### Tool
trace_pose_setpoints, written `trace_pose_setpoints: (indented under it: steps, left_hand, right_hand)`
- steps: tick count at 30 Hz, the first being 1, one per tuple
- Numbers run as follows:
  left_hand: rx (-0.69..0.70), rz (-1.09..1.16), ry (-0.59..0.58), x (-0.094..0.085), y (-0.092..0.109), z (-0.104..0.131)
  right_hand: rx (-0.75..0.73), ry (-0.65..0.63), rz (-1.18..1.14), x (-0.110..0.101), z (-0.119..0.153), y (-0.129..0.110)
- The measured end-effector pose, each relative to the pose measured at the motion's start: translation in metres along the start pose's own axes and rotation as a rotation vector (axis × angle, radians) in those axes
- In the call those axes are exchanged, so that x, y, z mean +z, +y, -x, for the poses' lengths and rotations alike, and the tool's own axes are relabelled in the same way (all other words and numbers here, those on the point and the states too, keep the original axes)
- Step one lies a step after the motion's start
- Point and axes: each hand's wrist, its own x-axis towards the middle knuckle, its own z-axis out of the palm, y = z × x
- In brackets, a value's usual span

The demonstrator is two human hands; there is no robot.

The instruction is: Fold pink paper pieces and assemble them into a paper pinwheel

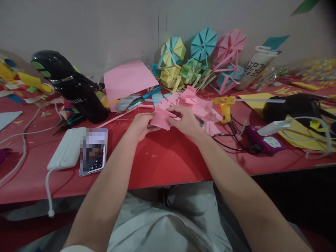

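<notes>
A folded piece of pink paper (pixel 160 119) is held between both hands above the red table. My left hand (pixel 143 126) grips its left edge, with the thumb on top and fingers underneath. At the paper's right side, my right hand (pixel 185 119) has its thumb and fingers closed on the edge. Just behind the hands lies a heap of folded pink paper pieces (pixel 190 96). A dark ring, perhaps a scissors handle, shows partly beside my right hand.
A yellow glue gun (pixel 225 106) and purple power strip (pixel 265 140) with cables lie right. Left are a phone (pixel 93 151), white power bank (pixel 67 148) and black bottle (pixel 72 85). Folded paper wheels (pixel 204 45) lean against the wall; a cup (pixel 258 66) stands beside them.
</notes>
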Motion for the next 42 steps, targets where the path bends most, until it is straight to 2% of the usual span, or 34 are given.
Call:
trace_pose_setpoints:
  steps: [4, 7, 10, 14, 17, 21, 25, 30, 33, 38, 42]
  left_hand:
    - [0.008, 0.03, 0.018, -0.002, 0.0, -0.003]
    - [0.026, 0.036, -0.02, -0.004, 0.0, -0.006]
    - [0.091, -0.025, -0.092, -0.005, 0.0, -0.006]
    - [0.187, -0.142, -0.094, -0.007, -0.005, -0.005]
    - [0.299, -0.277, -0.089, -0.009, -0.008, -0.008]
    - [0.515, -0.461, -0.081, -0.009, -0.008, -0.01]
    - [0.638, -0.473, -0.033, -0.008, -0.007, -0.009]
    - [0.637, -0.335, -0.007, -0.008, -0.007, -0.009]
    - [0.629, -0.334, 0.004, -0.007, -0.006, -0.008]
    - [0.583, -0.34, -0.023, -0.004, -0.005, -0.004]
    - [0.582, -0.333, -0.031, -0.005, -0.007, -0.005]
  right_hand:
    - [-0.067, -0.051, 0.02, 0.002, 0.0, 0.001]
    - [-0.065, -0.088, 0.039, 0.002, 0.001, 0.002]
    - [-0.074, -0.116, 0.082, 0.002, 0.001, 0.002]
    - [-0.102, -0.154, 0.098, 0.003, 0.002, 0.0]
    - [-0.035, -0.194, -0.023, 0.001, 0.003, -0.005]
    - [0.138, -0.134, -0.153, -0.002, 0.001, -0.01]
    - [0.218, -0.14, -0.19, -0.002, -0.002, -0.006]
    - [0.301, -0.1, -0.287, -0.002, -0.003, -0.006]
    - [0.318, -0.1, -0.304, -0.003, -0.002, -0.011]
    - [0.268, -0.012, -0.293, -0.002, -0.002, -0.016]
    - [0.311, -0.012, -0.328, -0.001, -0.002, -0.015]
